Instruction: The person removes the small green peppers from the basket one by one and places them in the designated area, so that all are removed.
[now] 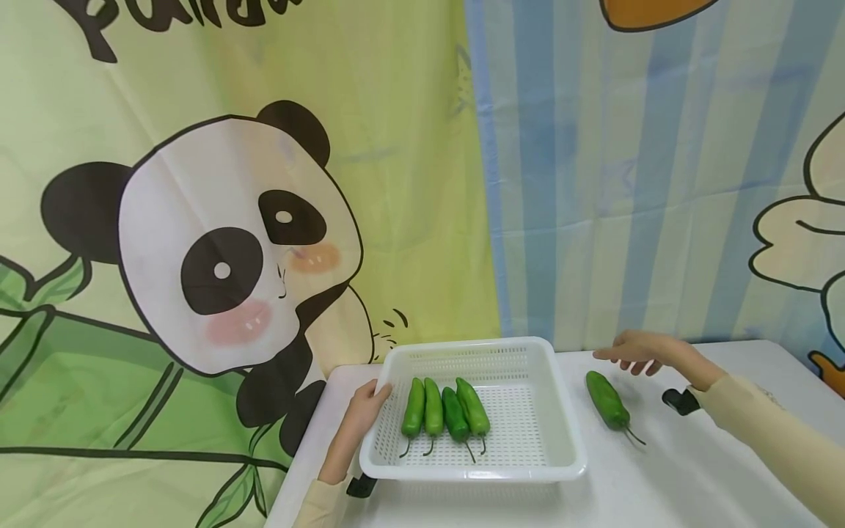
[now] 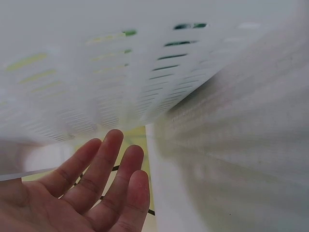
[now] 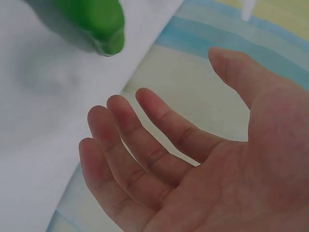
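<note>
- Resting my left hand (image 1: 363, 411) at the basket (image 1: 472, 473)'s left rim, fingers loosely straight.
- Four green peppers (image 1: 454, 414) are already lying inside.
- One loose pepper (image 1: 607, 400) is lying to the right, seemingly the last.
- My empty right hand (image 1: 650, 352) is hovering, wide, near its far end.

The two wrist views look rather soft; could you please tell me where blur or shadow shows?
Left wrist: the basket wall looks hazy, its slots soft-edged; right wrist: the pepper is blurred, with a smudgy shadow on the table, while the fingers look crisper.
</note>
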A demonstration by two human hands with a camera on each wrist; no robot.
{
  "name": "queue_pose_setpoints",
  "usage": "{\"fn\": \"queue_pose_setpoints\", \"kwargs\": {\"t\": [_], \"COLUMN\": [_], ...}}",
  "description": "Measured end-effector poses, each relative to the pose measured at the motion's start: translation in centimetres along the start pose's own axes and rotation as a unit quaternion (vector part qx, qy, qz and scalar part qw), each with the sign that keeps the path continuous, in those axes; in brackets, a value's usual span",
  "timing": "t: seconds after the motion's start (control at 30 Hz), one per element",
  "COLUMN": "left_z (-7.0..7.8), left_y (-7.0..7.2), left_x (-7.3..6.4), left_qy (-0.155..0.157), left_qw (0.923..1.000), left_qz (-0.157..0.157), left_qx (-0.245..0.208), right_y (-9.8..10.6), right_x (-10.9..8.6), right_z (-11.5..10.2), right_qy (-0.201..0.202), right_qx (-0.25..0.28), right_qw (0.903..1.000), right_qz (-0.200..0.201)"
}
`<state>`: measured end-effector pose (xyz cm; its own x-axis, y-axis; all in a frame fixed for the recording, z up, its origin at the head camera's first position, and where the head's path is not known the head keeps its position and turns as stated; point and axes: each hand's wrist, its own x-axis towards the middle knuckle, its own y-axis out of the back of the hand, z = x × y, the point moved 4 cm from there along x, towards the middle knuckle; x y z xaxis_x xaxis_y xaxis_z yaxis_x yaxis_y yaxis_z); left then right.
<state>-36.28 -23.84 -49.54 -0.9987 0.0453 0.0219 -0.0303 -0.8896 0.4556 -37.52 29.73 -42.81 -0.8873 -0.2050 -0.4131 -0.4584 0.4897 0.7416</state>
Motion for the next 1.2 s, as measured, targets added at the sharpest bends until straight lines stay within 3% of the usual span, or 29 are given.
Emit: {"fn": "queue_pose_setpoints", "kwargs": {"t": [0.3,0.67,1.2], "left_z": [0.0,0.2,0.1], "left_y": [0.0,-0.1,0.0], "left_x": [-0.1,-0.1,-0.2], "left_qy": [0.003,-0.002,0.000], "left_qw": [1.0000,0.9999,1.0000], "left_qz": [-0.002,-0.008,0.000], "left_qx": [-0.002,-0.009,0.000], "right_y": [0.9,1.2,0.5], "right_x": [-0.7,-1.4,-1.2], "right_z": [-2.6,-5.5,-10.2], "right_qy": [0.018,0.046,0.107], "right_qx": [-0.017,-0.020,-0.026], "right_qw": [0.9994,0.9983,0.9927], "right_qz": [0.026,0.030,0.048]}}
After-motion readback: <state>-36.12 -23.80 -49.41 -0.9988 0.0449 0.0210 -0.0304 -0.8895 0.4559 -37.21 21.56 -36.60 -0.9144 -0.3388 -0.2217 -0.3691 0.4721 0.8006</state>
